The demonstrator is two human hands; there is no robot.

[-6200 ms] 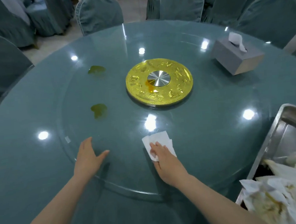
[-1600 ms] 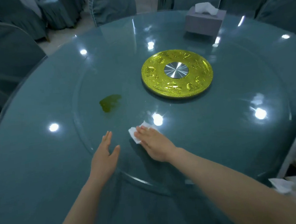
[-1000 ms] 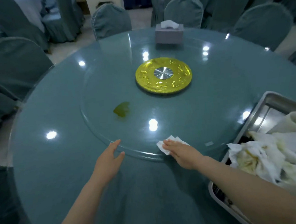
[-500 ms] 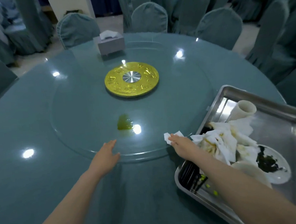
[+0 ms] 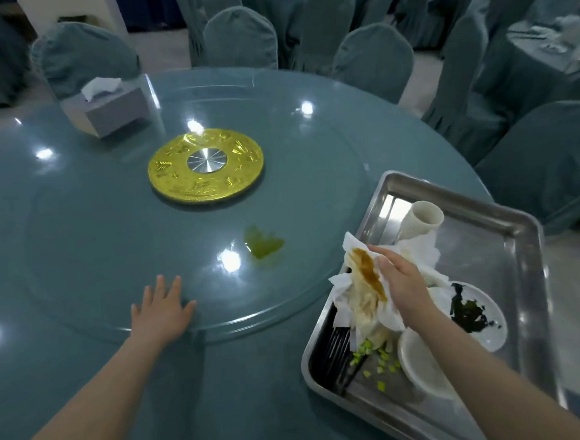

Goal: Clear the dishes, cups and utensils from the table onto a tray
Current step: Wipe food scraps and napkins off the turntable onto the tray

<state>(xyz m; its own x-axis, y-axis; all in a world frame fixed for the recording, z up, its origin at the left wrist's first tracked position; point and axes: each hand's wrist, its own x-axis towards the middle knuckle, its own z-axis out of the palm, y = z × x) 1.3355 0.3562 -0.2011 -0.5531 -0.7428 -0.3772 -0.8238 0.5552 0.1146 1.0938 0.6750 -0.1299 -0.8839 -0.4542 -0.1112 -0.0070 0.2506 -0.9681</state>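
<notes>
We look down on a round teal table (image 5: 87,388) with a glass turntable (image 5: 95,254) set on it, and at the turntable's centre sits a gold disc (image 5: 176,179) with a silver hub. From that disc, a grey tissue box (image 5: 116,111) stands at about eleven o'clock near the far rim, and a green spill (image 5: 263,244) lies on the glass at about five o'clock. Our left hand (image 5: 161,309) rests flat on the near edge of the turntable at about six o'clock, fingers straight and spread, holding nothing. At about four o'clock from the disc, a steel tray (image 5: 522,272) sits on the table's edge, just beside the turntable. Our right hand (image 5: 402,280) is over the tray's near-left part, with the fingers curled on a white tissue (image 5: 360,263) streaked with brown sauce; it meets a heap of crumpled soiled napkins (image 5: 363,307) piled in the tray. Inside the tray, a pale cup (image 5: 420,219) lies tipped on its side at the far end, a white plate (image 5: 484,316) with dark green scraps sits toward the right, and a white bowl (image 5: 422,365) lies partly under our forearm. Dark forks (image 5: 335,350) lie along the tray's left wall, with bits of chopped green scraps (image 5: 381,368) scattered by them. Chairs (image 5: 238,38) in teal covers ring the far side of the table.
</notes>
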